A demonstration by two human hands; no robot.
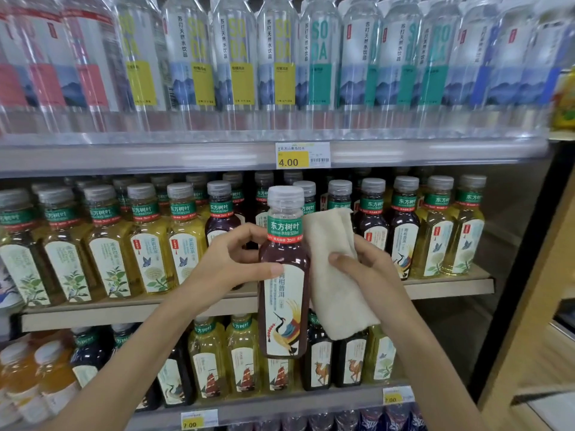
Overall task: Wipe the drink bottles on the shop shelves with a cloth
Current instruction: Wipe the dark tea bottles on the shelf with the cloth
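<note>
You hold 1 dark tea bottle (283, 293) upright in front of the shelves, off the middle shelf (124, 313) and nearer to you than the rows behind it. Your left hand (230, 262) grips it just below the green neck band, thumb lying across the front of the white label and the fingers curled round the far side. Your right hand (367, 269) holds a folded cream cloth (334, 275), thumb on its near face, and the cloth lies against the right side of the bottle from the shoulder down past the middle. The bottle's clear cap is on. Behind it on the middle shelf stand yellow-green tea bottles (149, 241) to the left and more dark ones (404, 231) to the right. The upper shelf carries a row of clear soda water bottles (236, 57), with a yellow price tag (302, 155) reading 4.00 on its front edge. The lower shelf holds more tea bottles (242, 359), and orange drinks (53, 377) stand at its far left.
</note>
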